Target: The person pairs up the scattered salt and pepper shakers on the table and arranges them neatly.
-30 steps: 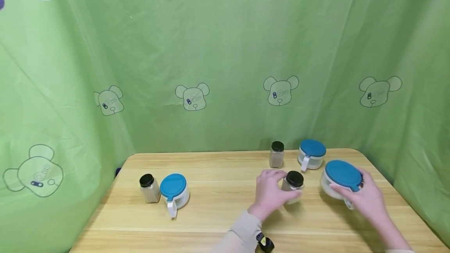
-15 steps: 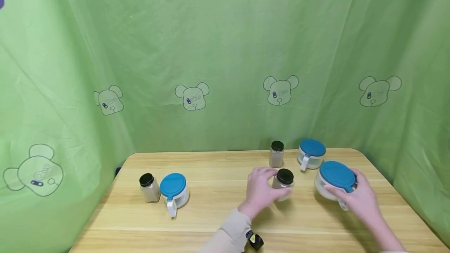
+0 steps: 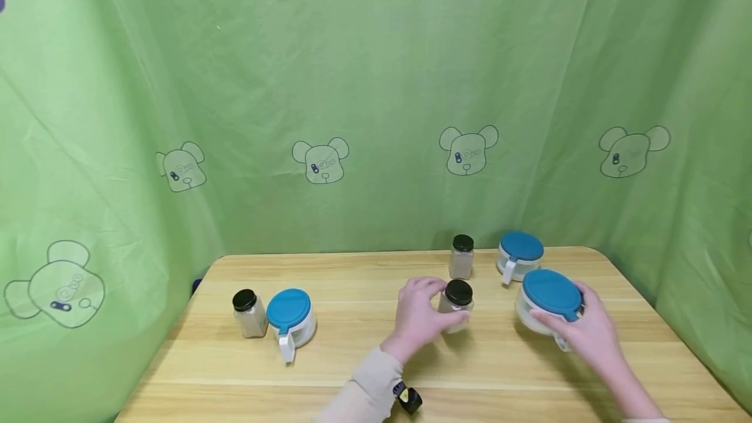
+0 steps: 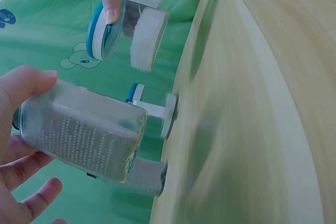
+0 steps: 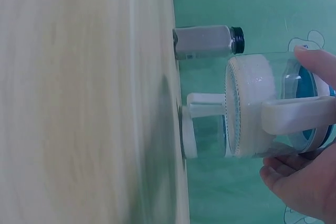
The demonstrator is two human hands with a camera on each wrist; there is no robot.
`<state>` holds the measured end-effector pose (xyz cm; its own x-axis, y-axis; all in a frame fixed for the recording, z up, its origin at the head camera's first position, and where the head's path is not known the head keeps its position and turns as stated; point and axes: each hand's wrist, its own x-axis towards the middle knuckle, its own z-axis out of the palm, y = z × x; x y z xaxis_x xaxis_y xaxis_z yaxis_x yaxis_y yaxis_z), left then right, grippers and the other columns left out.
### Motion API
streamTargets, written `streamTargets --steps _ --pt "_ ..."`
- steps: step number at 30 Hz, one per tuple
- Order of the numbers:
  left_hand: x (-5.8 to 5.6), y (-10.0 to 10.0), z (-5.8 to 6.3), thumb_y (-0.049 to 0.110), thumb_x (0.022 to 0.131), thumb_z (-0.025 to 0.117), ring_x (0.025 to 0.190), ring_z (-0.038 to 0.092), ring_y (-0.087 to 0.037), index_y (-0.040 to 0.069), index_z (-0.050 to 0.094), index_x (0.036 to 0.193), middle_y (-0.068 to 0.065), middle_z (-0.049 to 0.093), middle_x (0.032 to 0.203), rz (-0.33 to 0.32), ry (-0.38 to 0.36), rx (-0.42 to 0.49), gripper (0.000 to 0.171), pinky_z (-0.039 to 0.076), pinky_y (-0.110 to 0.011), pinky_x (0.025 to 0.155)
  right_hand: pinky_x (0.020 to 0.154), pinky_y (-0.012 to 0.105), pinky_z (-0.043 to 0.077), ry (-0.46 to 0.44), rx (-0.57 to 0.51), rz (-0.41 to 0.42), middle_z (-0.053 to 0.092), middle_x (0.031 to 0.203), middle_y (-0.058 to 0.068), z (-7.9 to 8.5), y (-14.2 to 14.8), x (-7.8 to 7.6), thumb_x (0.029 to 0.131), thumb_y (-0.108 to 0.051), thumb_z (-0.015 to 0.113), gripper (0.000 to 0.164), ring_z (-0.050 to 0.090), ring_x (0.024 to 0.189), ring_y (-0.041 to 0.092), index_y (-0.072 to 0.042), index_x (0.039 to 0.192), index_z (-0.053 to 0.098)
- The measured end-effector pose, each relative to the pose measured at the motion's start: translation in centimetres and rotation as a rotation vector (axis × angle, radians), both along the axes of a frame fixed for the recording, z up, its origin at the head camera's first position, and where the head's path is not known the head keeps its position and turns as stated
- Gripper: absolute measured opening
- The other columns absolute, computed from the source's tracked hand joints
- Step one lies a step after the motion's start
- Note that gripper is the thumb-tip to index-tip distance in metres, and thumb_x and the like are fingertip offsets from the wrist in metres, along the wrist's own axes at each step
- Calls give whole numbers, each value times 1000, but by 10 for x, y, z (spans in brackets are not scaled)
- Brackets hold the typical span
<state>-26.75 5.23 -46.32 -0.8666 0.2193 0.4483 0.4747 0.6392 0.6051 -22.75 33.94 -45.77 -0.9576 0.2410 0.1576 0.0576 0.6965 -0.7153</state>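
Observation:
My left hand [image 3: 417,312] pinches a square glass seasoning jar [image 4: 86,129] with a black lid and printed text, between thumb and fingers. The jar hangs above the table, greyish powder inside. To the right, my right hand [image 3: 590,331] grips a round clear seasoning pot [image 3: 551,296] with a blue lid and white handle. White grains fill its lower part, and in the right wrist view the pot [image 5: 252,106] is off the table. Behind them stand another black-lidded jar [image 3: 462,258] and another blue-lidded pot [image 3: 520,256].
On the left of the wooden table [image 3: 352,371] stand a third black-lidded jar [image 3: 250,315] and a third blue-lidded pot [image 3: 291,315], side by side. A green curtain [image 3: 376,83] with bear prints hangs behind the table and on both sides.
Both hands have moved left across the table, carrying the jar and the pot with them. The standing jars and pots have stayed where they were.

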Motion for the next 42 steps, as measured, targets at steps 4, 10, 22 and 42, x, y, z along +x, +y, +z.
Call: streamTargets --steps 4,10,22,42 --pt "-1 -5 -1 49 67 85 114 56 -13 16 71 113 6 69 119 -6 36 2 58 40 -43 103 92 73 36 2 0 12 33 143 41 -1 -6 0 80 -45 77 107 37 124 58 7 151 16" --pt "-1 -14 -1 50 67 84 114 56 -14 15 70 114 4 69 120 -8 48 8 60 40 -44 103 91 71 37 18 -1 33 35 142 40 -2 -16 -1 79 -44 78 106 39 124 56 8 149 18" --pt "0 -34 -1 50 68 83 115 56 -16 13 69 117 1 69 122 -12 60 -17 63 40 -46 105 92 71 39 30 11 55 40 140 37 -5 -35 -1 76 -46 81 105 43 122 54 7 147 24" --pt "1 -64 -3 50 68 83 114 57 -17 11 70 115 0 69 121 -9 126 -52 63 42 -47 103 96 70 38 40 -30 78 40 141 35 -6 -59 1 74 -45 83 105 43 125 53 6 147 26"
